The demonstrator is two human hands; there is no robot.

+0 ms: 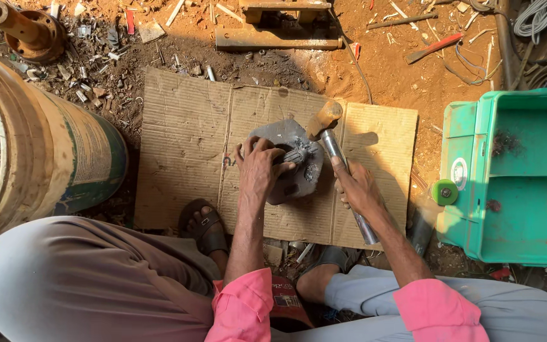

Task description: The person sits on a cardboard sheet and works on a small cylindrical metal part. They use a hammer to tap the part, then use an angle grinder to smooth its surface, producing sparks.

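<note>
My left hand (258,170) grips a small ridged metal part (294,156) and holds it down on a flat grey metal block (281,134). The block lies on a sheet of brown cardboard (185,133) spread over the dirt. My right hand (356,187) is wrapped around the shiny metal handle of a hammer (333,149). The hammer's rusty head (324,117) hovers just above and to the right of the metal part. Both pink sleeves show at the bottom of the view.
A large worn drum (52,158) holding pale strips stands at the left. A green plastic crate (520,177) sits at the right. Rusty iron pieces (280,39), scrap bits and wires litter the dirt behind the cardboard. My sandalled foot (204,225) rests on the cardboard's near edge.
</note>
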